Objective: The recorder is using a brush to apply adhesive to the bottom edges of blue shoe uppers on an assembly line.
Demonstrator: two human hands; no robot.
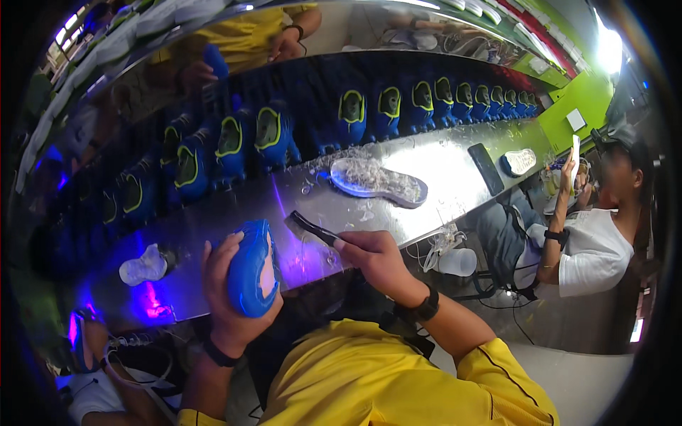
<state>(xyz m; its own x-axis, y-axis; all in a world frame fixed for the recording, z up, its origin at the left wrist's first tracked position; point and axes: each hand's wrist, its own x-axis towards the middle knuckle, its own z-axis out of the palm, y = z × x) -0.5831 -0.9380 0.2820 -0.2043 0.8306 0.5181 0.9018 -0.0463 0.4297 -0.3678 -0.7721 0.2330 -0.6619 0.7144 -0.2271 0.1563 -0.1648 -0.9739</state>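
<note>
My left hand (226,291) is wrapped round a blue shoe upper (247,284), held above the near edge of the metal bench (220,213). A pale pinkish underside (268,273) shows on the side of it toward my right hand. In my closed right hand (380,261) is a dark-handled brush (312,228), its head pointing up and left. The brush is apart from the upper. Beyond it on the bench lies a shoe sole (380,182), its top covered with whitish, crumpled residue.
Blue shoes with yellow-green collars (272,135) stand in a long row behind. A black phone (486,169) and a small pale-topped container (519,162) lie far right. At left sits a whitish cup-like thing (143,266). A translucent cup (457,262) hangs near the bench edge. Co-workers sit both sides.
</note>
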